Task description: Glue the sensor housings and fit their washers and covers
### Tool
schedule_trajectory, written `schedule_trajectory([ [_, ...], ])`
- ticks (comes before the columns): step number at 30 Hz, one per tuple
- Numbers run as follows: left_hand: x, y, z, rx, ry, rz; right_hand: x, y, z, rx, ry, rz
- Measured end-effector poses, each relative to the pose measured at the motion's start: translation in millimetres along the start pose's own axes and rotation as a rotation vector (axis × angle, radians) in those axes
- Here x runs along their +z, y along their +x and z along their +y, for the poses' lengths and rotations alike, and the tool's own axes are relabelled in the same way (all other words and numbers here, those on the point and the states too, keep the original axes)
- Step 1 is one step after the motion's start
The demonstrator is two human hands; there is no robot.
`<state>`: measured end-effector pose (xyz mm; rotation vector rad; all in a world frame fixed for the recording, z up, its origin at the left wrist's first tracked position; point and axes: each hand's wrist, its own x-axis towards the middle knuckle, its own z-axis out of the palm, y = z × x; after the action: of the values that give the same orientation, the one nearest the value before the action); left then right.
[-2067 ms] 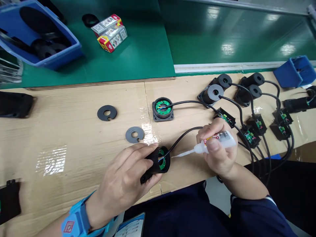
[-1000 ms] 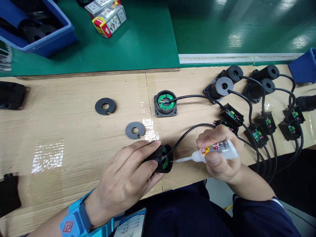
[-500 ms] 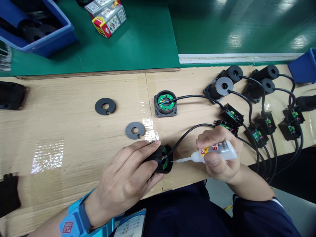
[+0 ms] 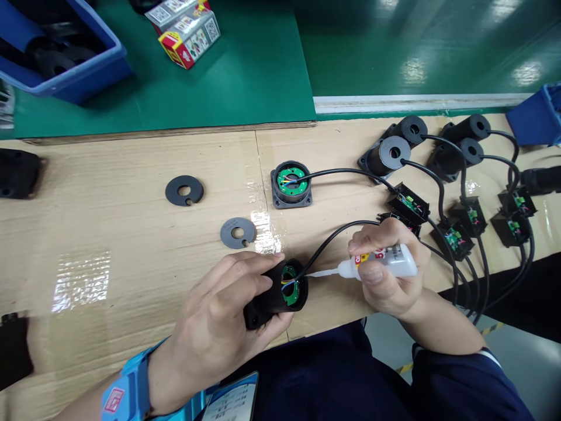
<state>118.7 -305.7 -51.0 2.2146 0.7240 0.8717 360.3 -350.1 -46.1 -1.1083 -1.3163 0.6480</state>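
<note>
My left hand point(image 4: 223, 318) grips a black cylindrical housing point(image 4: 267, 298), tilted so its open end faces right. Inside that end sit a green ring-shaped circuit board point(image 4: 290, 286) and coloured wires, and a black cable point(image 4: 326, 245) runs out of it. In my right hand point(image 4: 390, 269) is a small white glue bottle point(image 4: 401, 261), held sideways. Its thin nozzle point(image 4: 322, 273) points left, with the tip at or close to the housing's rim; contact is hard to tell. Two notched black discs, one darker disc point(image 4: 184, 190) and one greyer disc point(image 4: 237, 233), lie beyond my left hand.
Another open housing point(image 4: 291, 184) with a green board stands upright at mid-table. Several capped housings point(image 4: 394, 155) and small boxes with boards point(image 4: 453, 238) lie at right, joined by cables. A blue bin point(image 4: 83, 76) and a printed carton point(image 4: 189, 38) rest on the green surface.
My left hand has turned the housing, so more of its side and flange shows. The bottle's nozzle tip sits slightly higher along the rim. The whole view has shifted slightly.
</note>
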Motion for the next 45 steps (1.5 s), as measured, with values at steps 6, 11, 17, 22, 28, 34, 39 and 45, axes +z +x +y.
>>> schedule_trajectory([
  [6,0.3,3,3,-0.201,0.037,-0.036,-1,-3,1,0.014,0.014,0.025],
  [11,-3.8,11,0,-0.178,-0.013,-0.227,2,-2,3,0.168,0.244,0.145],
  [17,3.6,9,-5,-0.263,-0.188,-0.309,13,5,-1,0.126,0.26,0.084],
  [22,6.5,7,-4,-0.293,-0.212,-0.346,13,9,-4,0.061,0.18,0.005],
  [28,8.2,10,-3,-0.292,-0.23,-0.33,10,6,0,-0.01,0.191,-0.077],
  [34,6.8,9,-3,-0.286,-0.232,-0.328,9,4,3,-0.058,0.205,-0.137],
  [39,8.0,6,-3,-0.32,-0.236,-0.331,11,4,2,-0.034,0.177,-0.08],
  [45,6.4,5,-5,-0.381,-0.226,-0.379,11,6,-3,0.045,0.145,-0.032],
])
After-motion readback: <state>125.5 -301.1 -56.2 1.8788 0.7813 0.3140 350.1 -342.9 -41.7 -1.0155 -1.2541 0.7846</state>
